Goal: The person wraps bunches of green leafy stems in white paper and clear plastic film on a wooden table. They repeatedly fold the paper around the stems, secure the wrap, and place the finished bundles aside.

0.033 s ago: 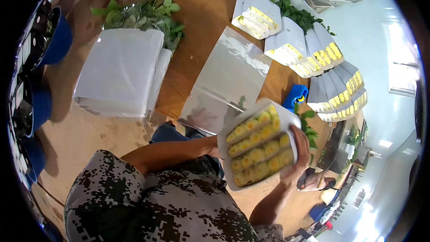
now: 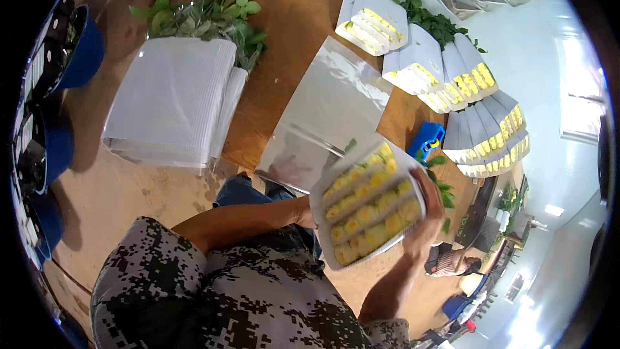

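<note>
Your right hand [image 2: 429,205] is wrapped round the right edge of the flower pack [image 2: 367,208], fingers bent close against it. Your left hand [image 2: 305,213] meets the pack at its 9 o'clock edge; its fingers are hidden behind, so you cannot tell how far they close. The pack sits tilted in front of your body, a white corrugated wrapper holding four rows of yellow blossoms, parted by pale strips.

Green leaves [image 2: 445,189] show between 2 and 3 o'clock, past your right knuckles. One blue tape dispenser [image 2: 426,139] lies near the pack at 1 o'clock. At 11 o'clock, one clear plastic sheet [image 2: 336,90] covers part of the brown table [image 2: 278,39]; your pack blocks its near right corner.

From 12 to 2 o'clock, white flower packs [image 2: 423,58] with yellow blossoms overlap too much to count surely. A white corrugated stack [image 2: 171,100] sits at 10 o'clock, leafy stems [image 2: 213,19] beyond it. At least three blue tubs [image 2: 59,148] line 9 to 10 o'clock, holding dark contents. One person [image 2: 447,262] is farther off at 4 o'clock.
</note>
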`<state>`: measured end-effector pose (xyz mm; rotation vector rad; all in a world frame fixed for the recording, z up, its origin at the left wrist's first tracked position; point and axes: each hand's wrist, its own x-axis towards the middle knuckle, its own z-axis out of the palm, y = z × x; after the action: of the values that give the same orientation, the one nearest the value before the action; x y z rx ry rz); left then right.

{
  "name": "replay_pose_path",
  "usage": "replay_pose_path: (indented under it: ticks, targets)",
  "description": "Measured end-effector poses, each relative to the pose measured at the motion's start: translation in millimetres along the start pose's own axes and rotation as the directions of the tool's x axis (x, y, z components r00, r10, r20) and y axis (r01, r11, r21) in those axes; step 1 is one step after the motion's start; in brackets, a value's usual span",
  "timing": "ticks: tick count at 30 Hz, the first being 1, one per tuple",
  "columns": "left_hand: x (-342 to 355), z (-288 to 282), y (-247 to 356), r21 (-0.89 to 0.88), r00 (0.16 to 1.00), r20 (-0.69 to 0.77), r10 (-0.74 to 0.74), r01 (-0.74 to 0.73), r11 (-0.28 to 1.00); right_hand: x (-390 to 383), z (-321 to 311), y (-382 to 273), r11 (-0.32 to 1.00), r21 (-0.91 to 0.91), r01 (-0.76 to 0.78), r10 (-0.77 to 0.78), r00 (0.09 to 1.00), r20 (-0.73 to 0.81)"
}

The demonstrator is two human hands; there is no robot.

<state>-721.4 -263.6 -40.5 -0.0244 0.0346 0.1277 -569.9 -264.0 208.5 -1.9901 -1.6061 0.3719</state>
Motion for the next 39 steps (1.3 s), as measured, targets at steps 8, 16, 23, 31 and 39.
replay_pose_path:
  ticks: [8,16,23,31,39]
  targets:
    - [-13.8,-83.7,-3.2,-0.18,0.922,-0.384,0.053,-0.131,0.975,115.9,167.5,63.4,0.965,-0.227,-0.135,0.22,0.886,0.407]
    - [-4.8,-92.7,-9.4,-0.266,0.769,-0.63,0.103,-0.339,0.902,124.4,211.3,58.7,0.959,-0.277,-0.054,0.187,0.856,0.482]
    - [-4.0,-75.6,4.3,-0.137,0.717,-0.67,0.194,-0.376,0.917,132.7,206.9,60.6,0.952,-0.307,-0.006,0.176,0.83,0.53]
    - [1.0,-108.7,-6.5,-0.179,0.739,-0.648,0.184,-0.382,0.907,127.5,216.0,71.1,0.968,-0.249,-0.015,0.135,0.871,0.472]
    - [4.3,-112.5,-8.1,-0.155,0.682,-0.71,0.176,-0.395,0.905,121.0,218.8,72.3,0.981,-0.191,-0.044,0.118,0.91,0.397]
